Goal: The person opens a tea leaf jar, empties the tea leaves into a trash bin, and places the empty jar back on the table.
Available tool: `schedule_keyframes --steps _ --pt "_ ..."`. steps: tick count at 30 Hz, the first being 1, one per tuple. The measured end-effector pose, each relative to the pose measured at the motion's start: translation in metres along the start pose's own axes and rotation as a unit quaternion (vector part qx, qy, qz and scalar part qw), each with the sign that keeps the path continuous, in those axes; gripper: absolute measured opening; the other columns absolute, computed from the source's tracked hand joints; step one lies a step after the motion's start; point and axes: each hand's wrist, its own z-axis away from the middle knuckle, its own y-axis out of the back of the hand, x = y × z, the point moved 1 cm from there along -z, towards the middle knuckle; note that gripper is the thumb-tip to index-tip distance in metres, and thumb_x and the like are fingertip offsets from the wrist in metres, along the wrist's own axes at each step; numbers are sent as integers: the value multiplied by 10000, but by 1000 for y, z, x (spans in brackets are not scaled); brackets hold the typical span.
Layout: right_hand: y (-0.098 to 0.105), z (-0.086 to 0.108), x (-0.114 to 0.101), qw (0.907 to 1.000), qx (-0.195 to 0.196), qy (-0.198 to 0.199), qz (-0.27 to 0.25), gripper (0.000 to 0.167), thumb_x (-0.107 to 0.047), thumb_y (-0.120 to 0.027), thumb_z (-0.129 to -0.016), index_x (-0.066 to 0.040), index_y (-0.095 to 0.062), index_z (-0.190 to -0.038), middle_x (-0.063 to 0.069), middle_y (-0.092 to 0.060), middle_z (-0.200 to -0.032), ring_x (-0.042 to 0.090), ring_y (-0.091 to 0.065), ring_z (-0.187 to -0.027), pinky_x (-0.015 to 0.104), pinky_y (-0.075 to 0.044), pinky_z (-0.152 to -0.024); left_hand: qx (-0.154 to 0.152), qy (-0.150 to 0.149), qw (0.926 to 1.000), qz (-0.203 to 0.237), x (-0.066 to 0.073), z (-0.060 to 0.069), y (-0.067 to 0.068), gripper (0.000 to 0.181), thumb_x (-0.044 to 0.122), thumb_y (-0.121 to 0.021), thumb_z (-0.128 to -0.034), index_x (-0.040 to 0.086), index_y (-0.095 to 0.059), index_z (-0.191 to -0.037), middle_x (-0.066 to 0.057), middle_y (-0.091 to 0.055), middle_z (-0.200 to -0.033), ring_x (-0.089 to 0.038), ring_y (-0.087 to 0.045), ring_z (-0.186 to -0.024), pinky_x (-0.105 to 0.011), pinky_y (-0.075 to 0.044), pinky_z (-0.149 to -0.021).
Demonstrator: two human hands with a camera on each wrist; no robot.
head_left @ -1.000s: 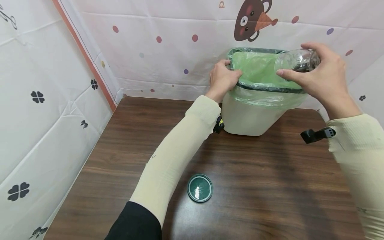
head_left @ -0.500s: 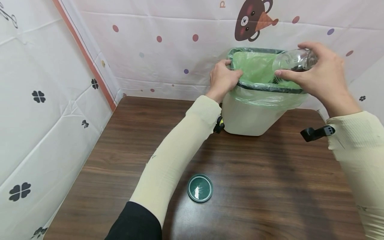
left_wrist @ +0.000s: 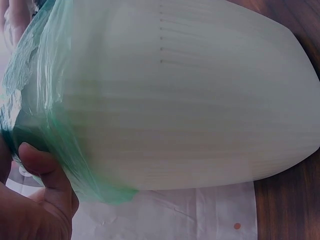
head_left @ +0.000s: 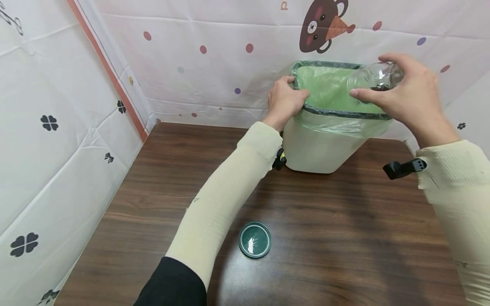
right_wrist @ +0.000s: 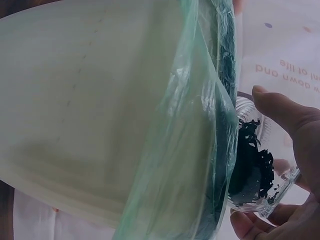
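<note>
A cream trash bin (head_left: 321, 144) stands at the back of the table, lined with a green plastic bag (head_left: 325, 87) folded over its rim. My left hand (head_left: 285, 100) grips the rim and bag at the bin's left corner. Over the right end of the opening, my right hand (head_left: 415, 93) holds a clear glass jar (head_left: 377, 76) tipped sideways, its mouth toward the bin. Dark flaky bits (right_wrist: 252, 165) lie inside the jar along its lower side, as the right wrist view shows. A green round lid (head_left: 254, 239) lies on the table, apart from both hands.
The brown wooden table (head_left: 314, 221) ends against a printed cloth wall (head_left: 214, 72) right behind the bin. A second patterned cloth (head_left: 57, 170) hangs along the left side.
My right hand has shifted slightly left with the tilted jar, and fewer dark bits show in it. Dark bits appeared below the jar's mouth half a second ago. My left hand stays put.
</note>
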Motion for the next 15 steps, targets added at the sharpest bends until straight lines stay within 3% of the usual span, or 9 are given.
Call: schedule_keyframes --steps 8,15 --pt "1 -3 -4 9982 -281 366 393 921 -486 -828 -796 -185 -407 -1557 131 -409 -1556 462 -337 -1398 654 -273 -1096 -2 35 10000 5 0 0 0 575 332 -745 -872 321 -567 -1418 144 -560 -1365 -82 -508 -1172 -212 -428 -899" --pt "1 -7 -7 9958 -554 446 568 940 -494 -816 -806 -185 -372 -1575 184 -372 -1568 499 -302 -1409 685 -252 -1093 11 29 10000 -6 0 0 0 579 324 -747 -866 320 -569 -1416 141 -563 -1366 -84 -505 -1184 -214 -425 -911"
